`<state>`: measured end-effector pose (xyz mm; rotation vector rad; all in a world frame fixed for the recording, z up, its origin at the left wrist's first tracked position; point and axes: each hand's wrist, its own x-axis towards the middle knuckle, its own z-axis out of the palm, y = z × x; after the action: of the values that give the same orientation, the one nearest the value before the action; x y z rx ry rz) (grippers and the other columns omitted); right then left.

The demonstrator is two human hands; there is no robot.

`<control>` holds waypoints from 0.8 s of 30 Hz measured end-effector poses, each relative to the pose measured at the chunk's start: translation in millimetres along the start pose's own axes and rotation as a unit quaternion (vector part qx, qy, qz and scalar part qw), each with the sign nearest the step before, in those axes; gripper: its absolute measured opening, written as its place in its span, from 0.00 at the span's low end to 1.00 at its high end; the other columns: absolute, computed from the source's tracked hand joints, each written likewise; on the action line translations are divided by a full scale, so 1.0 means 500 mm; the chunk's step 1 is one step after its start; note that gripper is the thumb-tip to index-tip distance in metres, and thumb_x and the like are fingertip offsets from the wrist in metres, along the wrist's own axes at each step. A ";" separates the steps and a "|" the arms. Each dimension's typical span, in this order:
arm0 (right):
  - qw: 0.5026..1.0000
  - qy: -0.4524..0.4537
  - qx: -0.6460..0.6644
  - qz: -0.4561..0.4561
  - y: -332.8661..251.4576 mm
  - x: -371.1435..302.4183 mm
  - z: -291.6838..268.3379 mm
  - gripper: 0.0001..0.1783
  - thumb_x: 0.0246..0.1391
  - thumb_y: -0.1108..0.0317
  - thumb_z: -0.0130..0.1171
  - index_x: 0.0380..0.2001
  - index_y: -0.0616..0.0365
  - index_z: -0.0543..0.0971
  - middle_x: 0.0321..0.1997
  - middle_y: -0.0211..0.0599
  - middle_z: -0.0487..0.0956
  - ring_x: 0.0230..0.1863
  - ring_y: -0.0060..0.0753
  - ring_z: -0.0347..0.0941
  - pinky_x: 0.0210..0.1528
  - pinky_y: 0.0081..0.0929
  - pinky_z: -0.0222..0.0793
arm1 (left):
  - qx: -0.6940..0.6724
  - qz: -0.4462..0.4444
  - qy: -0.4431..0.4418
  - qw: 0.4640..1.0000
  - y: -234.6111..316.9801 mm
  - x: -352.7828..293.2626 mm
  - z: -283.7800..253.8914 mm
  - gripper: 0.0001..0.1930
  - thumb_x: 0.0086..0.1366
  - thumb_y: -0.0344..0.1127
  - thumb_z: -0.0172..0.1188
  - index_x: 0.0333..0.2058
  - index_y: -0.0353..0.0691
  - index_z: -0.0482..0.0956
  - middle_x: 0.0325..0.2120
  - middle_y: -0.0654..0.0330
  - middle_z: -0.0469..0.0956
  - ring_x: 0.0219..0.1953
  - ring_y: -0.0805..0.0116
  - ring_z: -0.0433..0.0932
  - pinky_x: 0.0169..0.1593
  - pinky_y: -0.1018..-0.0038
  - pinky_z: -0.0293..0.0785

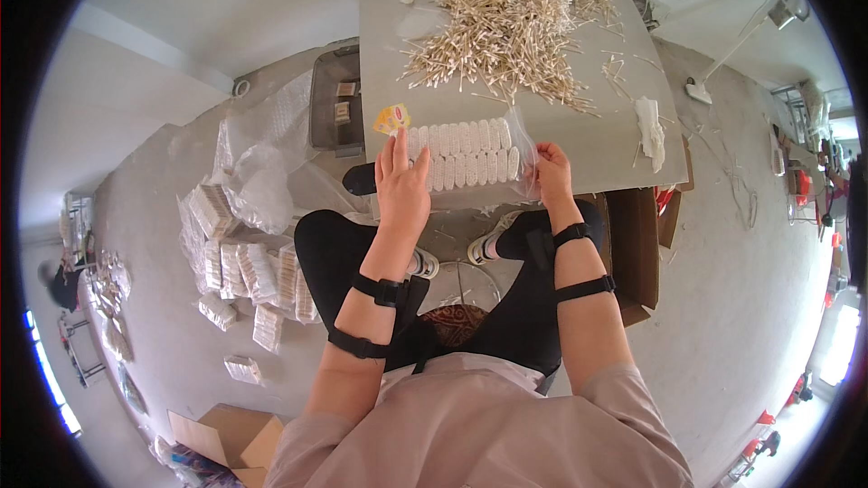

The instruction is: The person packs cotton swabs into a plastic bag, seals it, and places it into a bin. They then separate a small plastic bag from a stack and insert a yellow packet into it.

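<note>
Smooth grey table | rounded white bundles, filmy bag | left hand spread over bundles; right hand seemingly pinching bag

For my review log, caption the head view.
Left hand on swab bundles, right hand at their clear bag, loose swabs heaped beyond.

- Bare fingers show on the left hand and right hand.
- Well behind the left fingers, a black forearm strap carries a small dark block; a plain-looking second band circles the arm farther back.
- Nearer the right fingers, a black wrist strap sits ahead of another black band.
- Farthest from the fingers, a pale pinkish-beige shirt ends in short sleeves.
- Black trousers and light shoes with dark stripes appear behind the fingers.
</note>
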<state>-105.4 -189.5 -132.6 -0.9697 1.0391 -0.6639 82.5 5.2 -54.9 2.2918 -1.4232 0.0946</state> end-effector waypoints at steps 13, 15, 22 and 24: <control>1.000 0.002 -0.009 0.010 -0.001 0.001 -0.002 0.06 0.53 0.79 0.52 0.35 0.60 0.73 0.23 0.28 0.73 0.18 0.19 0.67 0.20 0.15 0.63 | 0.019 0.002 -0.049 0.999 0.025 0.002 0.011 0.18 0.55 0.23 0.52 0.46 0.37 0.78 0.61 0.46 0.59 0.63 0.46 0.57 0.64 0.54 0.53; 1.000 0.003 -0.004 0.011 0.000 0.002 -0.005 0.06 0.54 0.79 0.52 0.35 0.59 0.73 0.23 0.28 0.73 0.18 0.19 0.67 0.21 0.15 0.63 | 0.003 0.010 -0.047 0.999 0.026 -0.001 0.011 0.19 0.55 0.22 0.52 0.47 0.37 0.77 0.61 0.46 0.58 0.63 0.46 0.56 0.65 0.54 0.53; 1.000 -0.010 -0.004 0.010 0.006 0.005 -0.004 0.04 0.56 0.76 0.54 0.35 0.61 0.73 0.23 0.28 0.74 0.19 0.18 0.68 0.20 0.16 0.63 | 0.002 0.024 -0.022 0.999 0.038 0.025 0.033 0.20 0.55 0.22 0.51 0.49 0.37 0.75 0.61 0.45 0.58 0.64 0.46 0.56 0.65 0.54 0.51; 1.000 -0.008 -0.003 0.007 0.007 0.010 -0.010 0.04 0.57 0.74 0.56 0.35 0.61 0.73 0.23 0.27 0.74 0.19 0.18 0.68 0.19 0.16 0.63 | 0.004 0.026 -0.035 0.999 0.041 0.014 0.033 0.21 0.55 0.22 0.51 0.50 0.37 0.75 0.61 0.45 0.58 0.64 0.46 0.55 0.65 0.54 0.50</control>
<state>-107.8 -193.9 -138.6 -0.9701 1.0330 -0.6413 65.0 -14.8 -60.8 2.2864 -1.5211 0.0361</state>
